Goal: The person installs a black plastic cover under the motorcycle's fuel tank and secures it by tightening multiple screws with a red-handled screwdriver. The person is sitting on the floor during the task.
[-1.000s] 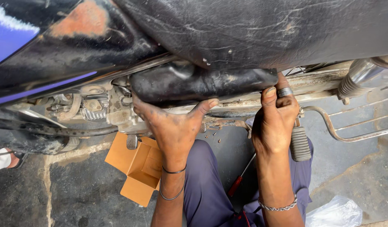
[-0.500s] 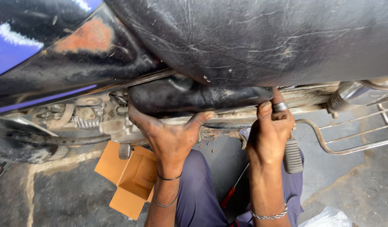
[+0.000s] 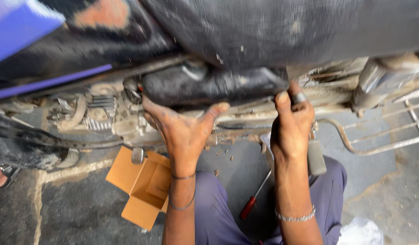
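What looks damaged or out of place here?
The tank has a worn, rust-coloured patch where paint is gone. An open cardboard box and a red-handled screwdriver lie loose on the ground under the bike. Both hands, left and right, are grimy.

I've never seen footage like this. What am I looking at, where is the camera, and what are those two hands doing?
The camera sits on a person's head and looks down, so both arms reach into the picture from below. In front is a motorcycle seen from its side: black seat on top, engine parts lower left. The left hand is spread under a black side panel, with fingers and thumb against its lower edge. The right hand grips the same panel at its right end. Neither holds a tool. On the ground lie an open cardboard box and a red-handled screwdriver, between the person's knees. The picture is somewhat blurred.
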`<state>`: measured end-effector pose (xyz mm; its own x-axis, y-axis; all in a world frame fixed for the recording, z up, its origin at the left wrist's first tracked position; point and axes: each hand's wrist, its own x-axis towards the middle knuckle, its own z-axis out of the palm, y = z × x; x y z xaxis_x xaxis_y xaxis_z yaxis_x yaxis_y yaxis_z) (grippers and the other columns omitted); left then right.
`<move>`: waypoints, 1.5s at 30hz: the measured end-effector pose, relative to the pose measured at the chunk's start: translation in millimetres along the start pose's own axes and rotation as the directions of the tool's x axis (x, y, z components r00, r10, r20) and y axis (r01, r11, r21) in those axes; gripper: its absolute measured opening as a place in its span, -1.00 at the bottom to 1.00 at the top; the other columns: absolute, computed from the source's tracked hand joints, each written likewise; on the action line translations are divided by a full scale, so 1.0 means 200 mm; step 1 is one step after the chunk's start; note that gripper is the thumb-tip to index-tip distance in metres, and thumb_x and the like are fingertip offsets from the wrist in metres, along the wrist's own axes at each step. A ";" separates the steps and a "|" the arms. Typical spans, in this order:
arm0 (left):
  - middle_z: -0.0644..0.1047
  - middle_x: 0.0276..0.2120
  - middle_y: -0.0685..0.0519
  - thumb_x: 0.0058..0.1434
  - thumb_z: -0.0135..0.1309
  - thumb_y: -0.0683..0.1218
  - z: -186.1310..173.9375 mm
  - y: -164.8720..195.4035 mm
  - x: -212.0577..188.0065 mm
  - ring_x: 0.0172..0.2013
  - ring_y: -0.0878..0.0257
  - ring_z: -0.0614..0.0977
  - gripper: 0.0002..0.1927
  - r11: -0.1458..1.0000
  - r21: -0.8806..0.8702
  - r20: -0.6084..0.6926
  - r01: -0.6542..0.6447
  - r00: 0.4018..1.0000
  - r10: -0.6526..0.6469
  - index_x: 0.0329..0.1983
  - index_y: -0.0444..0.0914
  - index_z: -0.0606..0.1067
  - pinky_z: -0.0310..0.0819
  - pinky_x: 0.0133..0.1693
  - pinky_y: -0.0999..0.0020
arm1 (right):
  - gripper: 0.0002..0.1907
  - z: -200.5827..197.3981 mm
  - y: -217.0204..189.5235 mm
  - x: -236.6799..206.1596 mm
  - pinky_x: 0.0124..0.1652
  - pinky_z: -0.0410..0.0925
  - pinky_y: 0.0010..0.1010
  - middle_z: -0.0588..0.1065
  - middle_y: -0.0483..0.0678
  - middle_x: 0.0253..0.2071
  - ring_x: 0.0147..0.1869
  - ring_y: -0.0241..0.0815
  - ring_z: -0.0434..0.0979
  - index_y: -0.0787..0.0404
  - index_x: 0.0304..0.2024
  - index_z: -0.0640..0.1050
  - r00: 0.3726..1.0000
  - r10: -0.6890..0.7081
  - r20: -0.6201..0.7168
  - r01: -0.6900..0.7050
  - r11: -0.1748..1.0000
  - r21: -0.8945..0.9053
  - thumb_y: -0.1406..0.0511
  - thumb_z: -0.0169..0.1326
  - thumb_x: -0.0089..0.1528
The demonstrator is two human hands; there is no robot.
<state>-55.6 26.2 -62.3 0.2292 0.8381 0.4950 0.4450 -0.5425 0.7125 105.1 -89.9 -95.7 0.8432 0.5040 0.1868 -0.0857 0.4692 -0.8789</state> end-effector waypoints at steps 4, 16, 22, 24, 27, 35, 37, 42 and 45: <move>0.21 0.39 -0.37 -0.13 0.56 0.39 0.02 -0.04 -0.04 0.43 -0.23 0.23 0.49 0.996 -0.089 -0.009 0.021 1.000 -0.022 0.49 -0.51 -0.08 0.02 0.49 -0.15 | -0.23 -0.08 -0.01 -0.05 0.41 0.31 -0.40 0.47 0.07 0.28 0.37 -0.18 0.46 0.46 0.39 0.33 0.995 0.004 0.100 -0.002 1.000 -0.023 0.09 0.27 0.33; -0.22 0.54 -0.26 0.12 0.48 0.41 0.26 -0.28 -0.17 0.53 -0.08 -0.13 0.52 0.961 -0.228 -0.132 -0.158 0.983 0.131 0.56 -0.37 -0.40 -0.24 0.57 0.01 | -0.75 -0.83 0.90 -0.77 -0.25 0.46 -0.32 0.68 -0.03 -0.31 -0.26 -0.14 0.67 0.13 -0.13 0.68 0.656 0.752 0.066 -0.117 0.187 -0.975 0.22 0.24 0.16; -0.20 0.52 -0.18 0.13 0.42 0.44 0.30 -0.35 -0.19 0.55 -0.03 -0.15 0.50 0.945 -0.268 -0.152 -0.188 0.977 0.151 0.58 -0.28 -0.42 -0.25 0.59 0.02 | -0.33 -0.81 1.13 -0.95 -0.02 0.52 -0.10 0.63 0.23 0.00 -0.01 0.14 0.72 0.14 0.40 0.28 0.186 0.936 -0.300 -0.179 -0.268 -0.947 0.06 0.08 0.30; -0.20 0.52 -0.19 0.12 0.44 0.44 0.30 -0.35 -0.18 0.55 -0.03 -0.16 0.51 0.952 -0.258 -0.154 -0.165 0.980 0.128 0.58 -0.28 -0.42 -0.27 0.59 0.02 | -0.27 -0.80 1.11 -0.99 0.05 0.52 -0.10 0.56 0.18 0.11 0.08 0.18 0.70 0.13 0.41 0.24 0.172 0.930 -0.324 -0.259 -0.275 -0.926 0.03 0.09 0.27; -0.21 0.54 -0.21 0.10 0.44 0.43 0.29 -0.31 -0.18 0.54 -0.04 -0.16 0.52 0.958 -0.246 -0.154 -0.144 0.982 0.109 0.57 -0.29 -0.43 -0.29 0.59 0.01 | -0.30 -0.79 1.11 -1.02 0.18 0.40 -0.10 0.47 0.20 0.20 0.26 0.19 0.51 0.18 0.34 0.31 0.246 0.932 -0.268 -0.178 -0.229 -0.957 -0.02 0.12 0.28; -0.06 0.52 -0.28 0.07 0.45 0.45 0.22 -0.18 -0.14 0.51 -0.09 0.05 0.50 0.904 -0.423 -0.102 -0.066 0.995 0.026 0.56 -0.39 -0.32 -0.06 0.54 0.01 | -0.45 -0.74 1.10 -1.02 0.20 0.40 -0.09 0.50 0.15 0.18 0.29 0.16 0.49 0.12 0.14 0.49 0.418 0.842 -0.340 -0.097 -0.331 -0.939 -0.02 0.18 0.23; -0.03 0.50 -0.28 0.04 0.42 0.46 0.21 -0.18 -0.13 0.50 -0.08 0.09 0.51 0.918 -0.391 -0.108 -0.066 0.994 0.025 0.56 -0.39 -0.31 0.02 0.53 0.03 | -0.45 -0.72 1.06 -1.01 0.14 0.45 -0.08 0.52 0.15 0.13 0.23 0.17 0.55 0.14 0.11 0.48 0.491 0.811 -0.320 -0.066 -0.331 -0.941 -0.01 0.19 0.21; -0.13 0.53 -0.30 0.10 0.43 0.40 0.21 -0.18 -0.16 0.53 -0.09 -0.03 0.49 0.944 -0.308 -0.133 -0.121 0.988 0.083 0.57 -0.37 -0.37 -0.13 0.56 0.00 | -0.48 -0.64 0.98 -0.97 0.12 0.43 -0.05 0.56 0.19 0.05 0.19 0.20 0.56 0.19 0.06 0.47 0.516 0.794 -0.321 -0.142 -0.290 -0.946 0.02 0.19 0.21; -0.18 0.54 -0.31 0.13 0.44 0.40 0.20 -0.17 -0.17 0.54 -0.12 -0.10 0.49 0.955 -0.271 -0.127 -0.123 0.988 0.091 0.57 -0.37 -0.39 -0.22 0.57 -0.03 | -0.49 -0.63 0.97 -0.96 0.12 0.44 -0.06 0.55 0.23 0.05 0.18 0.22 0.56 0.23 0.06 0.46 0.505 0.792 -0.344 -0.207 -0.276 -0.939 0.05 0.16 0.22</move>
<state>-44.3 18.2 -124.2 0.1574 0.7711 0.6170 0.1617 -0.6364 0.7542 -5.7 -186.9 -357.3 0.5406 0.3765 -0.7524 0.3468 -0.9145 -0.2084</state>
